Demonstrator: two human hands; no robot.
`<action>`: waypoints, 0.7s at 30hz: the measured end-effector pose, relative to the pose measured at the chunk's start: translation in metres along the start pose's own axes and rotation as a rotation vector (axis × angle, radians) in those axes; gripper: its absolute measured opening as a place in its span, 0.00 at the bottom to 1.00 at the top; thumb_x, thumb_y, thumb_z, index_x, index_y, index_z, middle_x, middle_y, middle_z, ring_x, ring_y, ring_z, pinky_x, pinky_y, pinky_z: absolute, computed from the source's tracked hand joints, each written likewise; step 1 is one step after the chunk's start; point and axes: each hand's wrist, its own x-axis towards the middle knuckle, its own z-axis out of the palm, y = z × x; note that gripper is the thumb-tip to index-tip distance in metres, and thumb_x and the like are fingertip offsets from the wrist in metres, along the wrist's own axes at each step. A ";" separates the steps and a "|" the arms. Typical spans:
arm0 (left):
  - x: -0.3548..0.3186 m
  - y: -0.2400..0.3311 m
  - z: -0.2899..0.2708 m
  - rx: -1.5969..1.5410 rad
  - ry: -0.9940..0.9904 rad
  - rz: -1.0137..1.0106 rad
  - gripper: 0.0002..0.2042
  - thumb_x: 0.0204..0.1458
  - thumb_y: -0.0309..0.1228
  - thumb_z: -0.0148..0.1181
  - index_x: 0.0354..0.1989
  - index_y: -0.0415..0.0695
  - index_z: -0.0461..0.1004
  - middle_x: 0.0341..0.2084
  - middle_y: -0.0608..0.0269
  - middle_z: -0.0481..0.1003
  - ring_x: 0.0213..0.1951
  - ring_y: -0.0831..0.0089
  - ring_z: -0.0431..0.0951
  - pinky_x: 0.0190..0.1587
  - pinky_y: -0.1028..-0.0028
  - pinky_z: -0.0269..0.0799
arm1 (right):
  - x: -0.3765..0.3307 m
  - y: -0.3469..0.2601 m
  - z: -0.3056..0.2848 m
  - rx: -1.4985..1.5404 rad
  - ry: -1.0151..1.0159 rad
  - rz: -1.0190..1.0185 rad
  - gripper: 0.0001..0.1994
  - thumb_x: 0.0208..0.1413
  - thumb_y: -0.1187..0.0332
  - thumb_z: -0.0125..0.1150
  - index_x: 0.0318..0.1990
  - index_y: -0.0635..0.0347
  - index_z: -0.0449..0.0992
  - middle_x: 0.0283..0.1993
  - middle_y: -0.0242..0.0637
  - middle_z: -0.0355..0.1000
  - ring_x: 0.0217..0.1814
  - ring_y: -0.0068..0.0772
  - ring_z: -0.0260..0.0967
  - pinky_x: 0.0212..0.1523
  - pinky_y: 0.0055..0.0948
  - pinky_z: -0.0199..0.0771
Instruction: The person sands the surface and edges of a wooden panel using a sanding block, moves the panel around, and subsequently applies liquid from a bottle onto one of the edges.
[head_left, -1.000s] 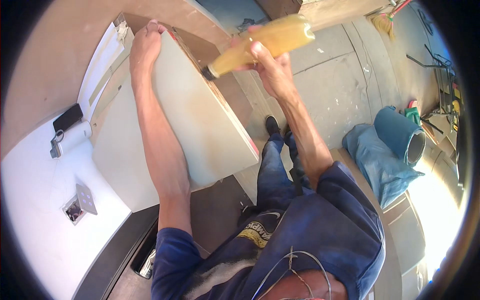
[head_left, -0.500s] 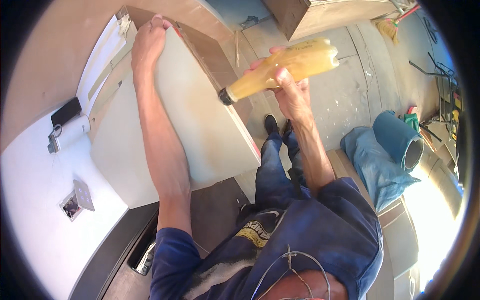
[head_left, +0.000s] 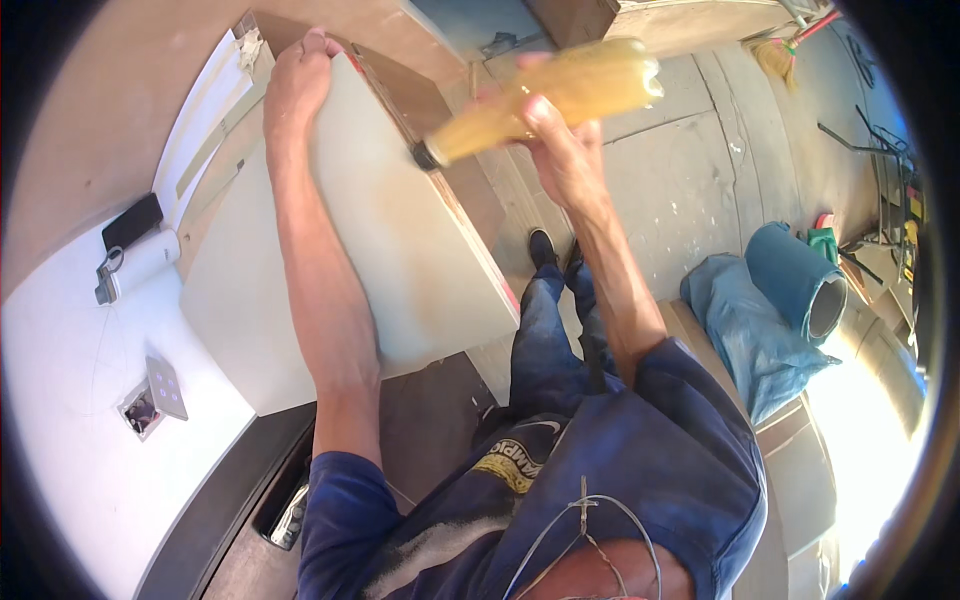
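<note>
A plastic bottle (head_left: 585, 85) of yellowish liquid, blurred by motion, lies nearly on its side in the grip of my right hand (head_left: 560, 140). Its dark nozzle end (head_left: 427, 156) points left and down, just over the edge of a pale board panel (head_left: 400, 230). My left hand (head_left: 303, 72) is closed over the panel's far top edge, and the forearm runs along its pale face. A brownish stain marks that face. Wood and red-tinged strips show along the panel's right edge.
To the right lie a blue roll (head_left: 795, 280) and a crumpled blue plastic sheet (head_left: 745, 335). A broom (head_left: 778, 60) stands far right. At left, a white tumbler (head_left: 140, 268) rests beside a black object (head_left: 132, 222); nearer is an open wall socket (head_left: 143, 412).
My right hand has moved the bottle up and to the left, so its nozzle end now sits over the panel's edge. My left hand has stayed on the panel.
</note>
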 end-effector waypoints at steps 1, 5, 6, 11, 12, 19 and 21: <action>0.001 -0.003 -0.002 0.002 0.004 -0.010 0.26 0.65 0.50 0.38 0.37 0.45 0.81 0.35 0.57 0.82 0.40 0.59 0.79 0.49 0.61 0.70 | 0.016 0.006 0.004 -0.031 -0.013 -0.002 0.29 0.63 0.57 0.64 0.64 0.66 0.62 0.50 0.54 0.77 0.51 0.49 0.80 0.43 0.43 0.86; -0.001 -0.004 -0.005 -0.005 -0.013 -0.005 0.25 0.66 0.49 0.38 0.37 0.45 0.81 0.36 0.57 0.82 0.42 0.58 0.79 0.50 0.62 0.70 | 0.023 0.000 0.005 -0.091 -0.070 0.020 0.31 0.63 0.55 0.64 0.65 0.63 0.61 0.51 0.54 0.77 0.51 0.51 0.80 0.44 0.43 0.85; -0.001 -0.005 -0.004 -0.003 -0.018 0.010 0.25 0.66 0.48 0.38 0.37 0.44 0.81 0.36 0.56 0.81 0.42 0.58 0.79 0.50 0.62 0.70 | 0.015 -0.002 -0.002 -0.116 -0.101 0.040 0.31 0.63 0.55 0.64 0.65 0.63 0.61 0.51 0.54 0.77 0.52 0.51 0.80 0.43 0.42 0.86; -0.023 0.010 -0.011 0.129 0.095 0.232 0.26 0.67 0.45 0.36 0.37 0.38 0.80 0.40 0.41 0.81 0.45 0.45 0.79 0.51 0.55 0.70 | -0.002 -0.025 -0.036 -0.214 -0.106 0.092 0.31 0.65 0.51 0.61 0.66 0.62 0.61 0.51 0.53 0.77 0.52 0.50 0.80 0.41 0.41 0.87; -0.025 0.007 -0.013 0.113 0.102 0.232 0.26 0.67 0.44 0.37 0.38 0.37 0.80 0.41 0.39 0.80 0.47 0.43 0.79 0.52 0.54 0.70 | 0.004 -0.028 -0.038 -0.240 -0.108 0.068 0.31 0.66 0.49 0.60 0.66 0.63 0.61 0.51 0.53 0.77 0.52 0.51 0.80 0.41 0.41 0.88; -0.003 -0.016 -0.005 0.167 0.159 0.130 0.24 0.64 0.40 0.41 0.44 0.32 0.79 0.46 0.33 0.78 0.53 0.40 0.77 0.57 0.51 0.70 | 0.027 -0.074 -0.028 -0.255 -0.131 0.033 0.29 0.64 0.52 0.62 0.63 0.65 0.65 0.50 0.56 0.77 0.50 0.49 0.81 0.38 0.39 0.89; 0.002 -0.025 -0.003 0.183 0.161 0.155 0.23 0.64 0.39 0.41 0.44 0.31 0.79 0.46 0.32 0.78 0.53 0.40 0.78 0.57 0.50 0.70 | 0.024 -0.083 -0.020 -0.259 -0.151 0.032 0.29 0.64 0.51 0.62 0.62 0.65 0.66 0.50 0.57 0.77 0.51 0.52 0.81 0.38 0.40 0.90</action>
